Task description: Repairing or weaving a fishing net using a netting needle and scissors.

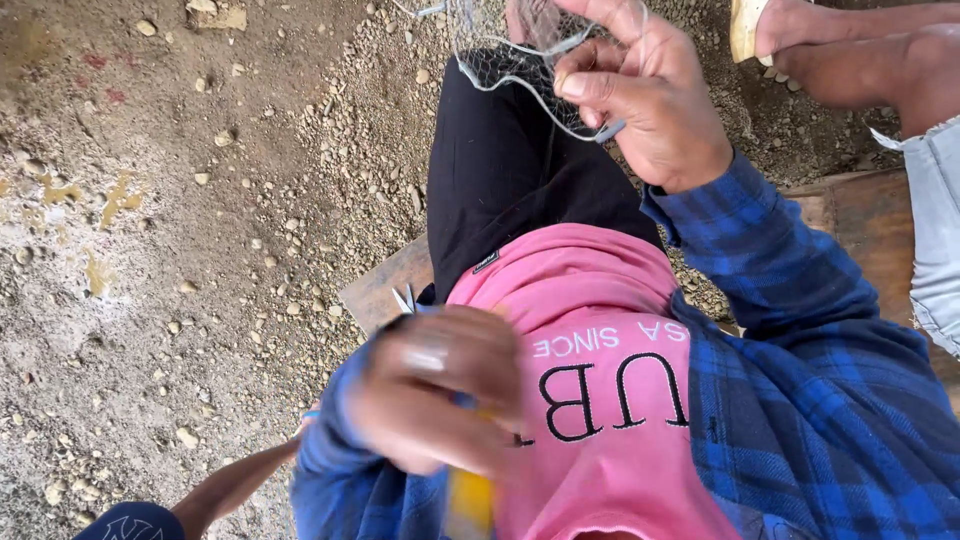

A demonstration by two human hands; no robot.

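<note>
Right hand [640, 95] raised at top of view, fingers pinched on fine mesh netting [520, 50] above black-trousered knee. Left hand [440, 400] blurred near chest, closed around yellow tool [470, 500]. Wooden bench [385, 290] beneath; gravel ground [200, 200].

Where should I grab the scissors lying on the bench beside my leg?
Only the scissors' pointed tips show on the wooden bench, facing away. The handles lie hidden under the blurred left hand, so probably reach from the near side, at the handles.
</note>
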